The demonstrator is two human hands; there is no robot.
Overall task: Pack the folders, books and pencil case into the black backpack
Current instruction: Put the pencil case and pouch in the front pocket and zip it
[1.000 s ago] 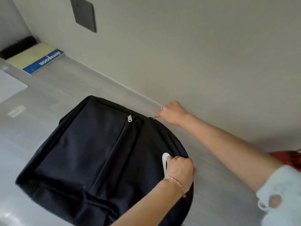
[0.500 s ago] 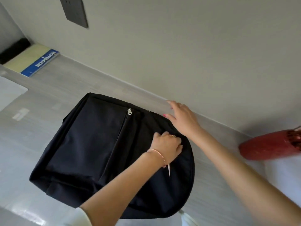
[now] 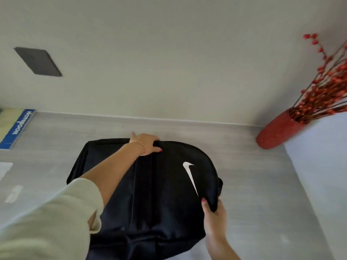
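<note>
Left grip [image 3: 148,144] is reaching forward across the black backpack [image 3: 150,194], arm stretched out, fingers curling over the bag's far edge and thumb pressing on its top face. Right grip [image 3: 213,210] is coming up from below, thumb and fingers pinching the bag's near right edge. Backpack is lying flat on the grey counter [image 3: 253,184], white logo [image 3: 190,175] facing up, near the wall.
</note>
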